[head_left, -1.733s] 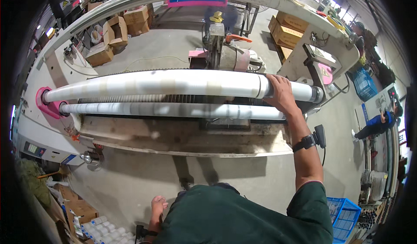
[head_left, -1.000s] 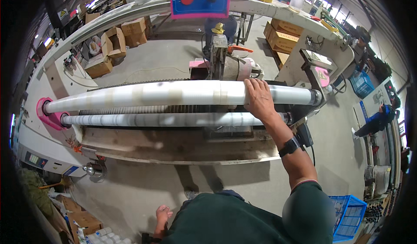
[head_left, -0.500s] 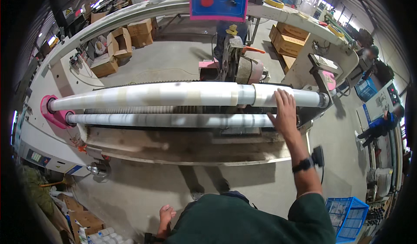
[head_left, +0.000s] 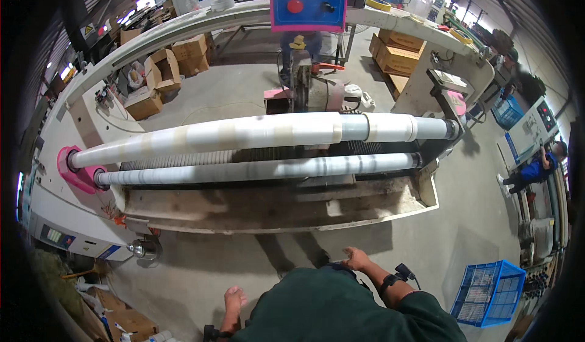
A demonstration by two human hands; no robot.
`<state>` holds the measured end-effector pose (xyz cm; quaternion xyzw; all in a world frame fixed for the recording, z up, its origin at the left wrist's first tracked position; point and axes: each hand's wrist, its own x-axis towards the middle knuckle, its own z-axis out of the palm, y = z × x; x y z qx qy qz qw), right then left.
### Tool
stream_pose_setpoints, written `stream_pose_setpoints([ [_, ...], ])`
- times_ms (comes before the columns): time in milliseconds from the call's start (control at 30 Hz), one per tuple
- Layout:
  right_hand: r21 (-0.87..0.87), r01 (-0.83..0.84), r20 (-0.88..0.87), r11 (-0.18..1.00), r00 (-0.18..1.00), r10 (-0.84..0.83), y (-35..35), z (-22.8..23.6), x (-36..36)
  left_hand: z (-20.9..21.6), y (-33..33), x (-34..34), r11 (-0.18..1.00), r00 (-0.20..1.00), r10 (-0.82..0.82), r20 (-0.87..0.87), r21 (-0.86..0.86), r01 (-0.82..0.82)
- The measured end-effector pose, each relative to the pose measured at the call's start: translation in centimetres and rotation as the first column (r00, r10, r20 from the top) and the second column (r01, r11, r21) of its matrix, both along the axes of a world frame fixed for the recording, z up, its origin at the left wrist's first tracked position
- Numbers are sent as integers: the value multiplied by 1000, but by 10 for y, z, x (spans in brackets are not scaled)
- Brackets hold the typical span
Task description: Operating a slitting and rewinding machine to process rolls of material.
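My right hand [head_left: 356, 260] is in front of my body, apart from the machine, with fingers loosely apart and nothing in them. Low on my left side, my left hand [head_left: 234, 298] hangs with half-bent fingers, holding nothing visible. Ahead of me a long white upper roller [head_left: 244, 131] runs across the machine. On its right part sits a short white sleeve [head_left: 392, 127], a grey band of bare roller showing to the sleeve's left. Below lies a thinner white lower roller [head_left: 262, 169]. A pink bracket [head_left: 76, 169] is at the rollers' left ends.
A trough [head_left: 286, 211] lies below the rollers. The blue control box [head_left: 309, 4] with a red button hangs over the far rail. Cartons [head_left: 399, 52] stand behind the machine. A blue crate [head_left: 490, 293] is on the floor at right; a person [head_left: 539, 165] stands farther right.
My right hand has left the short sleeve on the upper roller and come back toward my waist. My left hand has hardly moved. The view has shifted slightly.
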<state>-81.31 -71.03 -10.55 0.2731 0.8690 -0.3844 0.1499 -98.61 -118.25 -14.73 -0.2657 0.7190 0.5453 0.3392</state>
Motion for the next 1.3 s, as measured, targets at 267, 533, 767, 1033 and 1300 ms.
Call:
stream_pose_setpoints([
  [267, -190, 280, 270, 941, 936, -224, 7, -52, 34, -43, -20, 6, 996, 999, 37, -15, 85, -35],
  [533, -235, 274, 239, 932, 946, -218, -4, -79, 36, -45, -34, 14, 998, 1000, -2, -22, 65, 4],
  [767, -97, -43, 138, 994, 989, 56, -2, -64, 24, -25, -22, 13, 999, 1000, 21, -19, 40, -20],
  [1033, -186, 189, 216, 964, 965, -148, -6, -70, 32, -18, -16, 11, 1000, 1000, -22, 14, -20, 23],
  [1300, -214, 274, 278, 938, 937, -210, -3, -85, 34, -9, -10, 6, 999, 999, -39, 23, -30, 40],
])
